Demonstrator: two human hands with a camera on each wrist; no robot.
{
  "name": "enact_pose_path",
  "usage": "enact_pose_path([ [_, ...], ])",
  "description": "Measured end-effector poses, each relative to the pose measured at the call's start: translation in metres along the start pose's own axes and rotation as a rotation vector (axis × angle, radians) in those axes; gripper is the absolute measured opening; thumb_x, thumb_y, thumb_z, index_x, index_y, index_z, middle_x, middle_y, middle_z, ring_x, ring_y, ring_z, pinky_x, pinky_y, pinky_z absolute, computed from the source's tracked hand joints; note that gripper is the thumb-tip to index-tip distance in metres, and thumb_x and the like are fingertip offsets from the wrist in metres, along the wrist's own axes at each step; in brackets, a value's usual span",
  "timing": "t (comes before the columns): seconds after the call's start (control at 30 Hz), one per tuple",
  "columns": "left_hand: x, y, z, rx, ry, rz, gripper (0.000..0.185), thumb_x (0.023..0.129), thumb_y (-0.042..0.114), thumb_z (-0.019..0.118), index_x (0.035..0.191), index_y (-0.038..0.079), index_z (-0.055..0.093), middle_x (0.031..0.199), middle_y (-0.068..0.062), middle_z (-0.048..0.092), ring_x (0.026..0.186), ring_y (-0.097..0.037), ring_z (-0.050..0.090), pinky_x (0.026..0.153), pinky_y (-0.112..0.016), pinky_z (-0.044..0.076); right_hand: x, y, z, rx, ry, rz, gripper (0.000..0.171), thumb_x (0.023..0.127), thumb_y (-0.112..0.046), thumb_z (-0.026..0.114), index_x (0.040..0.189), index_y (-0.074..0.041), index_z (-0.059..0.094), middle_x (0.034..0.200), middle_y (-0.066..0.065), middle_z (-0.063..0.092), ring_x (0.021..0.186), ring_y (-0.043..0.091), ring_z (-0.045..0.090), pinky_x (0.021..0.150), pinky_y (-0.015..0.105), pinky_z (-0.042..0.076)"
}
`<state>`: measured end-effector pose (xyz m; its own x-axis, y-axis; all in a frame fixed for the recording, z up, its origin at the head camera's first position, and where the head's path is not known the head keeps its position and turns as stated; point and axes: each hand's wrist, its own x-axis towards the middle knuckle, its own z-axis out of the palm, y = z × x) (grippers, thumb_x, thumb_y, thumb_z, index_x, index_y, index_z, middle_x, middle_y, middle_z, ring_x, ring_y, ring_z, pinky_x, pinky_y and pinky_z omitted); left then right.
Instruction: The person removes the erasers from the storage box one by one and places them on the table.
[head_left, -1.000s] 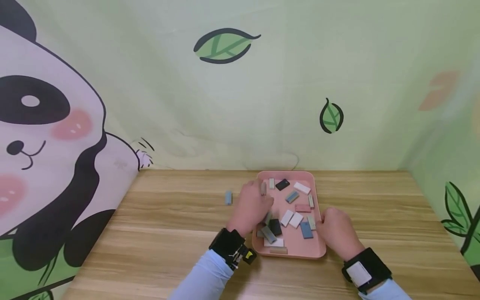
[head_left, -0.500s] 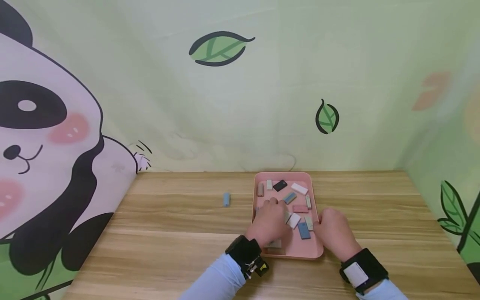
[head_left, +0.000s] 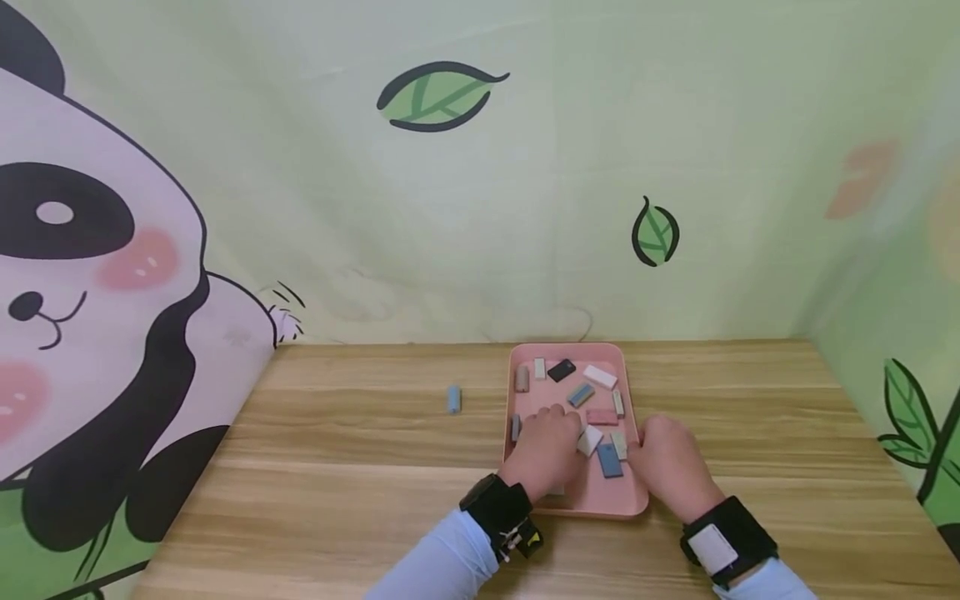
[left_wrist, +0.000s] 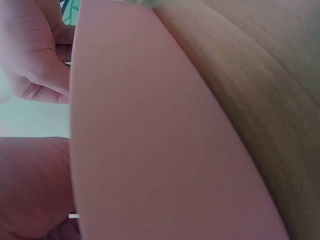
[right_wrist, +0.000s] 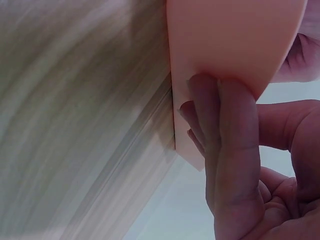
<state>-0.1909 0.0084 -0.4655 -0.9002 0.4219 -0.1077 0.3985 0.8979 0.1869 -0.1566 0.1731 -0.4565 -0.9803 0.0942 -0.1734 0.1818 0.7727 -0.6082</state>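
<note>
A pink tray [head_left: 628,500] lies on the wooden table [head_left: 337,467] and holds several small flat blocks in white, blue, black, pink and grey. My left hand [head_left: 547,450] reaches into the tray's near left part with its fingers bent down among the blocks; what they touch or pinch is hidden. My right hand [head_left: 667,465] grips the tray's right rim. In the right wrist view its fingers [right_wrist: 220,130] press against the tray's outer wall [right_wrist: 235,40]. The left wrist view is mostly filled by the tray wall [left_wrist: 150,150].
One blue block [head_left: 453,399] lies alone on the table, left of the tray. Printed walls with a panda and leaves close off the back and both sides. Bare wood stretches to the left and front left of the tray.
My left hand has moved from the tray's left rim to the right and nearer, into the tray over the blocks. The right hand has stayed on the tray's right rim.
</note>
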Motion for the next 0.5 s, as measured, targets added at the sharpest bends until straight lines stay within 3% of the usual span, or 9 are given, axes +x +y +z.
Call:
enact_pose_path([
  [0.23, -0.0006, -0.0012, 0.0048, 0.065, 0.052, 0.040, 0.022, 0.085, 0.029, 0.066, 0.101, 0.014, 0.065, 0.083, 0.001, 0.058, 0.071, -0.013, 0.049, 0.069, -0.031, 0.043, -0.0014, 0.0014, 0.0022, -0.016, -0.005, 0.004, 0.016, 0.086, -0.010, 0.057, 0.074, -0.002, 0.064, 0.058, 0.005, 0.053, 0.049, 0.015, 0.051, 0.043, 0.025, 0.037],
  [0.5, 0.0033, -0.0041, 0.0046, 0.042, 0.064, 0.048, 0.022, 0.084, 0.023, 0.068, 0.104, 0.015, 0.064, 0.089, 0.002, 0.064, 0.071, -0.010, 0.051, 0.076, -0.033, 0.047, 0.0001, 0.0015, 0.0011, -0.010, 0.004, -0.001, 0.018, 0.087, -0.011, 0.056, 0.073, -0.002, 0.064, 0.058, 0.006, 0.054, 0.049, 0.016, 0.052, 0.044, 0.025, 0.038],
])
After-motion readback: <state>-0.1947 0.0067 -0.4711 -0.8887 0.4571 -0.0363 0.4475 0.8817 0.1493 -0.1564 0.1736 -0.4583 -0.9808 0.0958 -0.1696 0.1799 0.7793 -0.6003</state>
